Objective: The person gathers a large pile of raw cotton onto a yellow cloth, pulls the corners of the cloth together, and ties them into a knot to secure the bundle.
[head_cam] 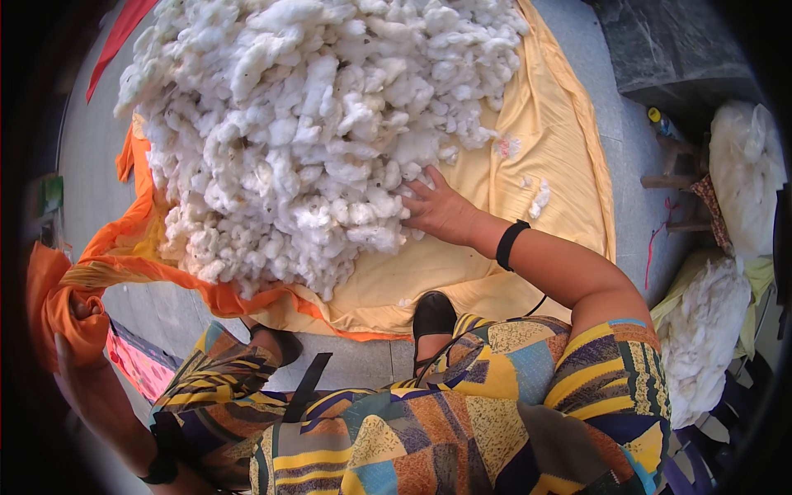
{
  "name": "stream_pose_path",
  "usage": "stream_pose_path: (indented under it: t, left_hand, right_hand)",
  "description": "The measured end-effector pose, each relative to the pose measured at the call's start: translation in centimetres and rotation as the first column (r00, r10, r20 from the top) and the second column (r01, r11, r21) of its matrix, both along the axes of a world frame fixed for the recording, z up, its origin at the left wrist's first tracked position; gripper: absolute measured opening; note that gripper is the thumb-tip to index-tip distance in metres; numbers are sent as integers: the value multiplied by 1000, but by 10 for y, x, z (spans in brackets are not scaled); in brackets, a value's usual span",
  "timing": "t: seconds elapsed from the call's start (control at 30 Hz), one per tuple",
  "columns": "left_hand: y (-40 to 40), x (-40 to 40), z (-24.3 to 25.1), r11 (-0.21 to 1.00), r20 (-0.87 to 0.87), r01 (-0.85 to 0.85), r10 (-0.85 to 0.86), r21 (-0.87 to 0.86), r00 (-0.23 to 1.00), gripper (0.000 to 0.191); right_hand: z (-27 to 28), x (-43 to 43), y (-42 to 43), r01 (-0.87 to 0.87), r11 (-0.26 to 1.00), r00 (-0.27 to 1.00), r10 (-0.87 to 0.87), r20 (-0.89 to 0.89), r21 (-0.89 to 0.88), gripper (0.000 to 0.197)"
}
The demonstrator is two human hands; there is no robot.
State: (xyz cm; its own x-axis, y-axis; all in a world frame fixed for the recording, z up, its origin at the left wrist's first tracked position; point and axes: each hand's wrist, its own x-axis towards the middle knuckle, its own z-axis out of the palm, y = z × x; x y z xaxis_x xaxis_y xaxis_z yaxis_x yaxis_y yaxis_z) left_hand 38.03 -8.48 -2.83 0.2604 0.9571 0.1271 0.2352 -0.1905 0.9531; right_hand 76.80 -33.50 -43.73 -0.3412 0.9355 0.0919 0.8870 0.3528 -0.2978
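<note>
A large heap of raw white cotton [309, 136], with small dark specks in it, lies on a pale yellow cloth [445, 266]. My right hand [442, 210] rests against the heap's lower right edge, fingers spread, fingertips among the tufts. At the far left, my left hand [67, 349] grips a bunched orange cloth [80, 322], whose folds partly hide the fingers. This cloth is lifted off the floor and runs along the heap's left and near sides. A few loose cotton tufts [540, 198] lie on the yellow cloth to the right.
Grey floor tiles [352, 365] surround the cloth. My dark shoe [433, 312] is at its near edge. On the right are a wooden stool [671, 181], a clear plastic bag [745, 179] and more white fluffy material [705, 346]. Pink patterned fabric [139, 365] lies lower left.
</note>
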Motion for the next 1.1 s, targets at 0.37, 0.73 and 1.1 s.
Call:
stream_pose_path:
  t: [0.37, 0.73, 1.1]
  left_hand:
    - [-10, 0, 9, 1000, 0, -12, 12, -9, 1000, 53]
    - [-8, 3, 6, 999, 29, 1, 0, -39, 1000, 53]
    - [-10, 9, 7, 996, 45, 63, -61, -57, 997, 51]
  right_hand:
    - [17, 111, 7, 820, 572, 522, -745, -416, 6, 75]
    - [3, 131, 24, 613, 754, 619, -644, -451, -235, 103]
    - [-11, 107, 46, 616, 787, 720, -576, -387, -23, 42]
